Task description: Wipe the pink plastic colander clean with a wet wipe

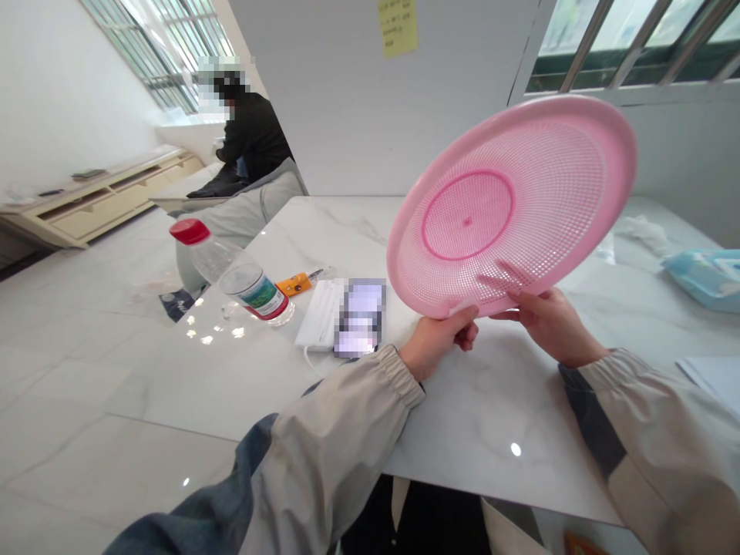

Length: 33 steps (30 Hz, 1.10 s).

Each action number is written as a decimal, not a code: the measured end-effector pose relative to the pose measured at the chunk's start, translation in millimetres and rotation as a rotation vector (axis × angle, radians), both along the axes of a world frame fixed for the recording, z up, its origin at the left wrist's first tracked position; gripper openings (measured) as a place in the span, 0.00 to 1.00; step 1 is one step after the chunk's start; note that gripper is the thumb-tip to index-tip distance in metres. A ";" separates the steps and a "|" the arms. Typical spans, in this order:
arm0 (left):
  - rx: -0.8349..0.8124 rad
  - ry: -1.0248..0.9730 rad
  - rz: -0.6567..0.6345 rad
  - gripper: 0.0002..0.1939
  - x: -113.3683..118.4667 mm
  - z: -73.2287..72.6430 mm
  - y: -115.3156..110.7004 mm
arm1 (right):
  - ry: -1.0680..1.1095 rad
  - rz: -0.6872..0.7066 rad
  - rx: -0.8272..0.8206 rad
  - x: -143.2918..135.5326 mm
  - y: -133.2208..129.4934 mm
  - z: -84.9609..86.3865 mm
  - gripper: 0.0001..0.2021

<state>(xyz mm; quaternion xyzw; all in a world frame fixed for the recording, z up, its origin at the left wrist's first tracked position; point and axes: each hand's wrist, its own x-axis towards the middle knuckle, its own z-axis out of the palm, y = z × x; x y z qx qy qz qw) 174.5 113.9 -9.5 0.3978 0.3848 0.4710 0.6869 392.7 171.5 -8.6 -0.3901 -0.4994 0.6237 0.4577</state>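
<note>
A round pink plastic mesh basket is held up above the white marble-look table, tilted so that its inside faces me. Its lower rim is pinched by my left hand, thumb on the near side. Just to the right, my right hand grips the same rim, and some of its fingers show through the mesh from behind. To the left of my left hand lie a phone with a blurred screen and a white box-like item with a cable.
A clear bottle with a red cap stands left, near an orange packet. Blue packaging and white paper lie right. A yellow note hangs on the wall. Another person sits far left.
</note>
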 end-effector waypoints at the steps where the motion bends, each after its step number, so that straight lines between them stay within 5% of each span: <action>1: 0.003 -0.001 -0.001 0.24 0.2 0.0 0.3 | -0.014 0.020 -0.007 0.0 0.0 -1.1 0.33; 10: 0.032 0.016 -0.023 0.23 -1.6 0.0 0.7 | -0.053 0.111 -0.053 -0.7 -1.1 -5.4 0.37; 26: -0.018 0.065 0.045 0.24 -3.1 2.2 0.1 | -0.031 -0.166 0.070 -3.9 2.9 -3.9 0.17; 33: -0.004 0.042 0.045 0.22 -2.4 3.2 -1.7 | -0.033 -0.105 0.034 -1.9 1.5 -3.3 0.18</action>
